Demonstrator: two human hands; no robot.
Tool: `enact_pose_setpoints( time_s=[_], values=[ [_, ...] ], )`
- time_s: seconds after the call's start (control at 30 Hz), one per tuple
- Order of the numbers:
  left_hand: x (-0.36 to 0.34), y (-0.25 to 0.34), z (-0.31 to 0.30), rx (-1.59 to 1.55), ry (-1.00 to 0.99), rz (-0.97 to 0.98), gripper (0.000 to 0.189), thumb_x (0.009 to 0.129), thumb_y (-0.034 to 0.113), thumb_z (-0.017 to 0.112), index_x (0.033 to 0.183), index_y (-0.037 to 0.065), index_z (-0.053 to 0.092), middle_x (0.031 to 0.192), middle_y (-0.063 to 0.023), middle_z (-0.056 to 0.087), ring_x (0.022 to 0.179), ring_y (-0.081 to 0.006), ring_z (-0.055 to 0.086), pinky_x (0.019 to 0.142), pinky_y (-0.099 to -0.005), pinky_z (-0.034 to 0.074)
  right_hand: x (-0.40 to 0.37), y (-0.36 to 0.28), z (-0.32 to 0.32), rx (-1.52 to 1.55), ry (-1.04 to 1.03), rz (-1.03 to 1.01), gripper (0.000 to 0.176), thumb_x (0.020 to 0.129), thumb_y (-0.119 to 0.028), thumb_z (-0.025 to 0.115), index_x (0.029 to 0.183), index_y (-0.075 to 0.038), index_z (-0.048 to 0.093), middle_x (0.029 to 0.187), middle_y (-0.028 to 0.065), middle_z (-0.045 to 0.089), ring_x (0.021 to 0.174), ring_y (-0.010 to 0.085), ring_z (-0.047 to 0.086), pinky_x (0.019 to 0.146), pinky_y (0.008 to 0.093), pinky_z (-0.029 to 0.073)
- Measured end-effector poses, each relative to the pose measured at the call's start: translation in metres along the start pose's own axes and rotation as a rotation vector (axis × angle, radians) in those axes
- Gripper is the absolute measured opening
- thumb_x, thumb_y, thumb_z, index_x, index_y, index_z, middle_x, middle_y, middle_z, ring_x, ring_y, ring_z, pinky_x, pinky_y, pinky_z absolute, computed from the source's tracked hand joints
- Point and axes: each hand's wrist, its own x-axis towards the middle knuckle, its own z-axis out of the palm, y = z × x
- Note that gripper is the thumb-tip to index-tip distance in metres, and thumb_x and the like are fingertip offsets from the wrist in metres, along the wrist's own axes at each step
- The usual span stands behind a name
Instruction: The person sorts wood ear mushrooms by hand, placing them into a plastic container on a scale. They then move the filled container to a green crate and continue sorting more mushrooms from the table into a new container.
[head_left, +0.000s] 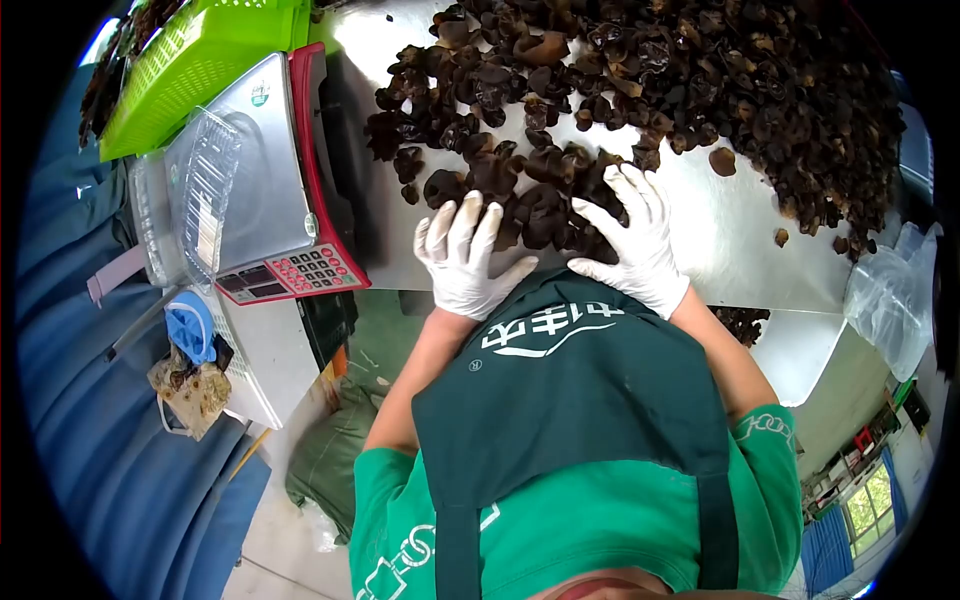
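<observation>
White gloves cover both of my hands. My left hand (466, 255) rests palm down at the near left side of a small cluster of dried black fungus (543, 212), fingers stretched and apart, fingertips touching the pieces. On the cluster's right side, my right hand (637, 238) lies with its fingers spread and its thumb pointing inward. The dark brown, curled pieces sit between the two hands on a shiny metal table (720, 255). Neither hand grips a piece that I can make out; what is under the fingertips is partly hidden.
A large heap of black fungus (780, 110) covers the table's far right. At left stands a red-framed scale (318, 265) with a clear plastic tray (210, 185) on it. Behind is a green basket (200, 70). A clear plastic bag (893, 295) hangs at the right edge.
</observation>
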Motion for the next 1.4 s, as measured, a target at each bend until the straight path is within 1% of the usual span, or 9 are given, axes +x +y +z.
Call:
enact_pose_setpoints(
  time_s=[0.2,0.3,0.33,0.47,0.67,0.8,0.93,1.2,1.4],
  values=[
    [0.01,-0.023,-0.006,-0.005,-0.182,-0.107,0.144,0.052,0.081,0.079,0.16,0.007,0.019,0.161,-0.0316,0.022,0.148,-0.0509,0.024,0.117,-0.0611,0.022,-0.015,0.008,0.017,0.051,0.124,0.18,0.108,0.064,-0.067,0.082,0.152,-0.016,0.045,0.163,0.028,0.02,0.142,0.0554,0.027,0.117,0.066,0.023],
    [0.031,-0.014,0.002,-0.159,-0.241,-0.003,0.139,0.053,0.074,0.085,0.16,0.006,0.025,0.16,-0.0332,0.024,0.145,-0.0514,0.03,0.115,-0.0607,0.026,0.006,0.001,0.024,0.052,0.132,0.213,0.112,0.063,-0.065,0.084,0.154,-0.016,0.042,0.164,0.0281,0.016,0.145,0.0544,0.025,0.117,0.0649,0.025],
    [0.037,-0.012,0.01,-0.304,-0.234,-0.022,0.135,0.047,0.064,0.089,0.159,0.014,0.032,0.162,-0.0313,0.022,0.148,-0.0503,0.026,0.117,-0.0615,0.023,0.013,0.001,0.026,0.059,0.153,0.202,0.113,0.063,-0.066,0.084,0.155,-0.016,0.042,0.164,0.0279,0.015,0.145,0.0539,0.024,0.117,0.0641,0.025],
    [0.072,-0.002,0.009,-0.161,-0.341,0.0,0.126,0.054,0.054,0.091,0.159,0.018,0.033,0.163,-0.025,0.026,0.145,-0.0467,0.029,0.118,-0.0581,0.022,0.032,-0.002,0.027,0.034,0.143,0.184,0.118,0.061,-0.07,0.083,0.157,-0.017,0.039,0.166,0.026,0.013,0.148,0.0525,0.02,0.118,0.0619,0.024],
    [0.057,-0.011,0.005,-0.227,-0.345,0.046,0.129,0.054,0.059,0.09,0.159,0.012,0.032,0.163,-0.0251,0.027,0.146,-0.0477,0.03,0.118,-0.0578,0.023,0.007,0.016,0.003,0.153,0.206,0.157,0.129,0.055,-0.076,0.082,0.156,-0.01,0.036,0.167,0.0243,0.013,0.151,0.0512,0.015,0.12,0.0632,0.022],
    [0.038,-0.015,0.011,-0.246,-0.209,0.064,0.131,0.056,0.064,0.089,0.159,0.01,0.029,0.162,-0.032,0.023,0.147,-0.0521,0.027,0.117,-0.0608,0.025,-0.015,0.025,-0.012,-0.096,0.129,0.208,0.109,0.066,-0.065,0.084,0.144,0.001,0.047,0.151,0.0248,0.039,0.141,0.0474,0.036,0.116,0.0572,0.033],
    [0.032,-0.01,0.015,-0.311,-0.154,0.064,0.128,0.055,0.061,0.091,0.158,0.013,0.031,0.161,-0.0353,0.021,0.146,-0.0545,0.025,0.117,-0.0611,0.024,-0.033,0.022,-0.006,0.23,0.168,0.255,0.107,0.067,-0.058,0.087,0.148,-0.002,0.045,0.156,0.0224,0.036,0.14,0.0436,0.038,0.116,0.0537,0.035],
    [0.05,0.012,0.021,-0.257,-0.243,0.003,0.127,0.051,0.058,0.092,0.157,0.014,0.035,0.162,-0.0343,0.019,0.15,-0.0533,0.018,0.117,-0.0647,0.02,0.019,0.013,0.007,0.177,0.196,0.11,0.103,0.068,-0.059,0.083,0.151,-0.012,0.045,0.159,0.0217,0.033,0.143,0.0463,0.033,0.117,0.0559,0.033],
    [0.073,0.011,0.026,-0.215,-0.212,0.091,0.101,0.062,0.044,0.085,0.15,0.014,0.045,0.154,-0.0254,0.039,0.138,-0.0472,0.039,0.107,-0.0585,0.035,0.041,0.003,0.024,0.108,0.135,0.044,0.089,0.07,-0.059,0.081,0.144,-0.016,0.055,0.159,0.019,0.037,0.139,0.044,0.039,0.115,0.0566,0.034]
  ],
)
